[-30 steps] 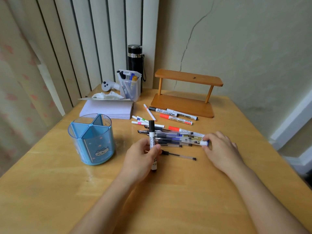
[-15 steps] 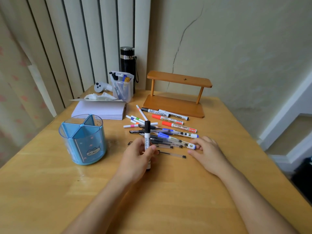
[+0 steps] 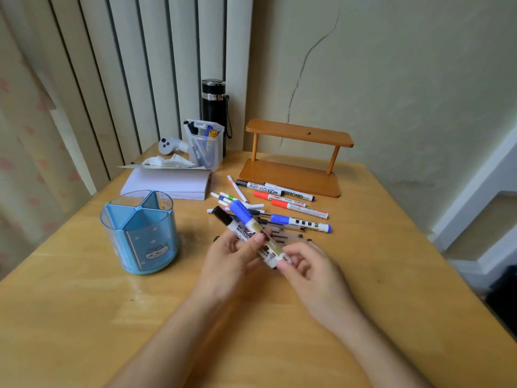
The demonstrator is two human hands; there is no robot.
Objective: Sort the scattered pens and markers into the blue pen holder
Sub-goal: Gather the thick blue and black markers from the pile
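Note:
The blue pen holder (image 3: pixel 140 233), divided into compartments with nothing in them, stands at the left of the wooden table. My left hand (image 3: pixel 232 259) grips a black-capped whiteboard marker (image 3: pixel 228 222), tilted up and to the left. My right hand (image 3: pixel 305 264) pinches the lower end of a blue-capped marker (image 3: pixel 246 217) that lies against the black one. Behind my hands lies a scattered pile: another blue marker (image 3: pixel 300 222), two red markers (image 3: pixel 299 205), black markers (image 3: pixel 277 188), thin coloured pens (image 3: pixel 228 198) and clear pens partly hidden by my fingers.
A stack of white paper (image 3: pixel 167 183) with a crumpled tissue lies behind the holder. A clear pen cup (image 3: pixel 205 147), a black flask (image 3: pixel 214 107) and a white controller (image 3: pixel 169 144) stand at the back. A wooden rack (image 3: pixel 293 163) is at the back right.
My right hand lifted a blue-capped marker from the pile and brought it against the black marker in my left hand. The black marker tipped from upright to slanting left.

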